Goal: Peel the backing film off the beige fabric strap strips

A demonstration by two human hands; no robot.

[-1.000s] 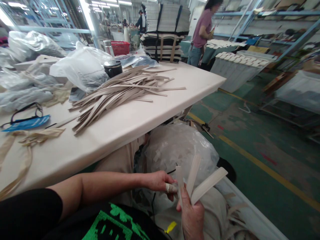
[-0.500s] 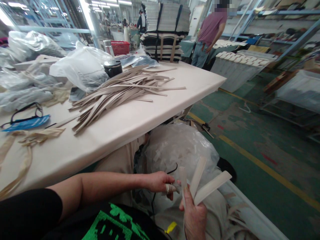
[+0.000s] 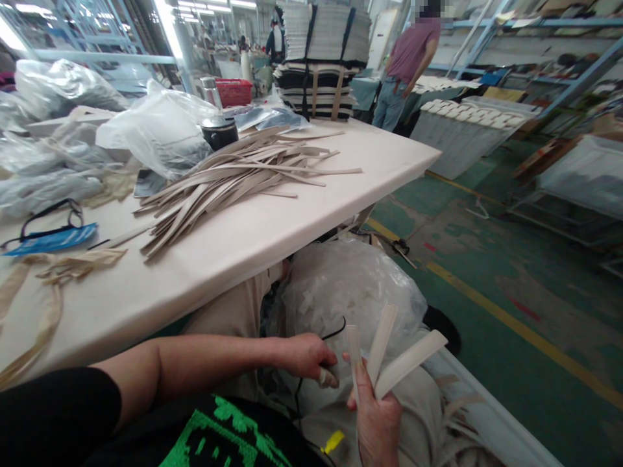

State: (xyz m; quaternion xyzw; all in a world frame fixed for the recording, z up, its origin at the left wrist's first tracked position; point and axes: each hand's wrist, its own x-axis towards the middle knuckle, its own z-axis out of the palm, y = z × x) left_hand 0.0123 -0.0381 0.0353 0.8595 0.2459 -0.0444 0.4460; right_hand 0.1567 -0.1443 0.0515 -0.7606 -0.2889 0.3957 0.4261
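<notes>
My right hand [image 3: 378, 415] is closed round several beige fabric strips [image 3: 411, 363], whose flat ends fan out above the thumb. Just left of it, my left hand [image 3: 309, 358] has its fingers curled and drawn together, with a pale wrap on one finger. Whether anything small is pinched in those fingertips is hidden. Both hands are over my lap, in front of a clear plastic bag [image 3: 355, 279] that holds pale scraps. A thin black hook-like piece [image 3: 338, 329] shows just beyond the left hand.
A pile of long beige strips [image 3: 233, 178] lies on the pale table [image 3: 292, 227], near a dark lidded mug [image 3: 219, 133] and plastic bags [image 3: 156, 130]. Glasses [image 3: 53, 220] rest on a blue packet [image 3: 58, 240]. A person [image 3: 409, 58] stands beyond the table.
The fingers of my left hand have curled further down. My right hand and the strips have shifted slightly left. The table items have stayed put.
</notes>
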